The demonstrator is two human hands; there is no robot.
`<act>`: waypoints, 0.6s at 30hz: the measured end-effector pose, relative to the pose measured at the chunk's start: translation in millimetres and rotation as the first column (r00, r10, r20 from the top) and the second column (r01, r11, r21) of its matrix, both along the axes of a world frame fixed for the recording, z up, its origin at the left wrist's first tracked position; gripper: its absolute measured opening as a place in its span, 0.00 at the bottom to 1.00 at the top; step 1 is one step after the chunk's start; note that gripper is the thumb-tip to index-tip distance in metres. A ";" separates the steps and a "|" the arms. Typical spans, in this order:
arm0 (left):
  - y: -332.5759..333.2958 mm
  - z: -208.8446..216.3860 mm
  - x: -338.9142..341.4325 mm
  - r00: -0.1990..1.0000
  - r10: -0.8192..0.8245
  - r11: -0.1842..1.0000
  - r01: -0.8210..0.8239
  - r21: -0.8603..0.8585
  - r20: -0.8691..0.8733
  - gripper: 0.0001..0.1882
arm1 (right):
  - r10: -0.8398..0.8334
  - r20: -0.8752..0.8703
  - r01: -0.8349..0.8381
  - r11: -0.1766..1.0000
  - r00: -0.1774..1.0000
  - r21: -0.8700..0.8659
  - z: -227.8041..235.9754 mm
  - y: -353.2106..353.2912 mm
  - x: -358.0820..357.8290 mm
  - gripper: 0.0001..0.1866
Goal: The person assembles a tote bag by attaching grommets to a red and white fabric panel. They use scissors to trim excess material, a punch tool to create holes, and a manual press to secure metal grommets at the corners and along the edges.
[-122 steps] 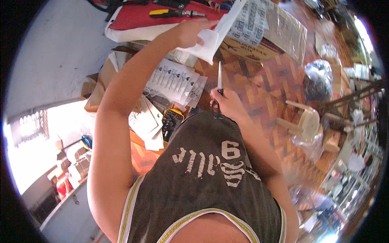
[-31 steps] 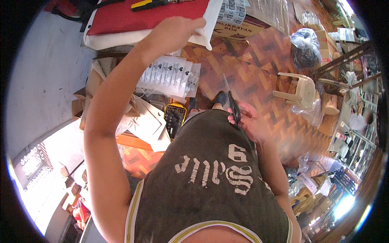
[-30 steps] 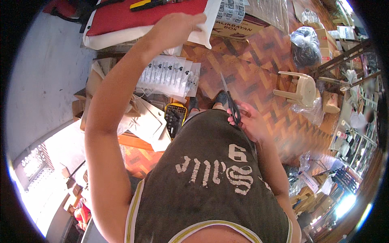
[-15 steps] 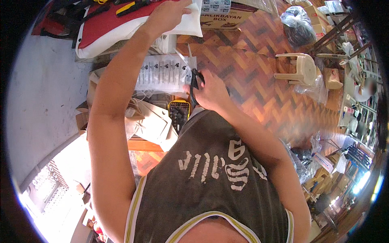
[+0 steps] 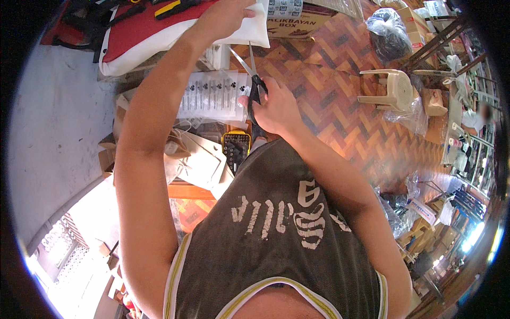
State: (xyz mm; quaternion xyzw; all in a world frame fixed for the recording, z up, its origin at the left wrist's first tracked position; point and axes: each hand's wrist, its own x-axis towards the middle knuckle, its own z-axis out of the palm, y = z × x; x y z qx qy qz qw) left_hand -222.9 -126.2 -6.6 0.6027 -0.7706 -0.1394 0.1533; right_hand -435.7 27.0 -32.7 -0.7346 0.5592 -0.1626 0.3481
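Observation:
At the top of the view, my left hand is closed on the edge of a white cloth, its fingers partly hidden. A red panel lies along the same cloth, to the left of my forearm. My right hand grips black-handled scissors, with fingers in the loops. The blades are spread apart and point away from me, their tips just below the cloth's near edge. Under the scissors' left side lies a clear plastic sheet with a row of black printed marks.
A yellow-rimmed case of small bits sits near my shirt, beside cut cardboard pieces. Black and yellow tools rest on the red panel. A cardboard box stands beyond, and a beige plastic stool is on the parquet floor to the right.
My right hand has moved away from me with the spread scissors, bringing the tips closer to the white cloth. My left hand and the cloth have shifted very slightly.

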 end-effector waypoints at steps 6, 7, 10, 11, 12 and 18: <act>-0.3 1.8 15.1 0.976 -0.132 0.990 0.123 -0.064 -0.175 0.16 | 0.004 -0.066 0.002 0.996 0.998 0.091 22.7 -0.3 24.8 0.40; -0.9 8.0 13.5 0.973 -0.154 0.988 0.156 -0.001 -0.172 0.17 | -0.015 -0.038 0.020 0.993 0.999 0.120 22.6 -1.6 27.4 0.40; 5.4 18.1 12.3 0.946 -0.253 0.964 0.263 0.023 -0.204 0.19 | -0.013 -0.014 0.014 0.994 1.000 0.109 12.4 -1.5 21.5 0.39; 14.3 7.9 11.9 0.921 -0.313 0.950 0.302 -0.082 -0.234 0.21 | 0.001 -0.016 0.000 0.997 1.000 0.082 7.3 -2.5 18.5 0.39; 18.2 1.8 15.0 0.927 -0.319 0.947 0.305 -0.096 -0.198 0.22 | 0.013 -0.014 -0.012 0.998 1.000 0.064 4.2 -1.9 17.0 0.39; 52.0 10.1 4.5 0.957 -0.235 0.962 0.205 0.178 0.168 0.13 | 0.037 -0.007 -0.037 0.994 0.999 -0.098 -22.0 1.6 10.0 0.39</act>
